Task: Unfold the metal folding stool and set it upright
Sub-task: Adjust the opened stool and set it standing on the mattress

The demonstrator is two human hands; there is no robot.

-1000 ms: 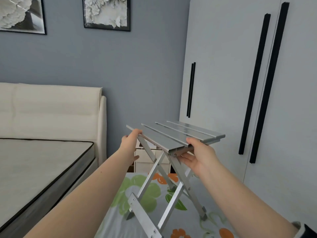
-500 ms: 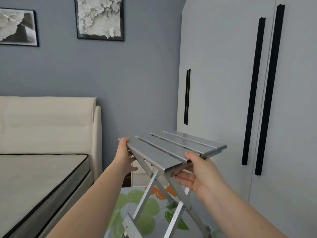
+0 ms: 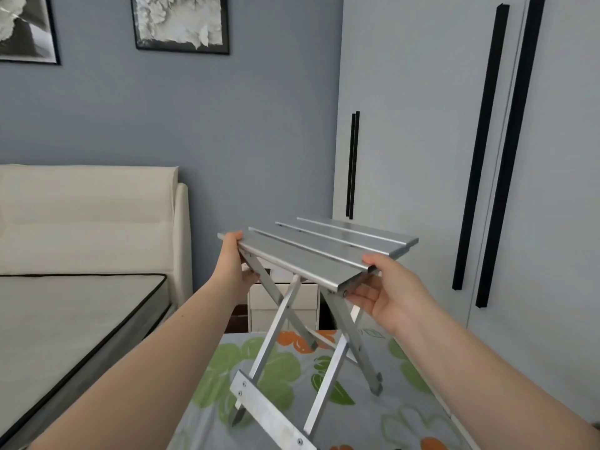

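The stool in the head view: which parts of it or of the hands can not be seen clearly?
- Stool near crossbar: its end is cut off by the bottom edge.
- Left hand: fingers hidden under the seat.
- Right hand: fingertips hidden under the seat edge.
- Whether the feet touch the floral cloth: unclear.

The stool's (image 3: 311, 254) nearest crossbar (image 3: 272, 417) runs off the bottom edge; the left hand's (image 3: 232, 271) fingers curl hidden beneath the seat.

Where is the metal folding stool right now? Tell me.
Centre of the head view: the metal folding stool, held by left hand and right hand above the floral cloth.
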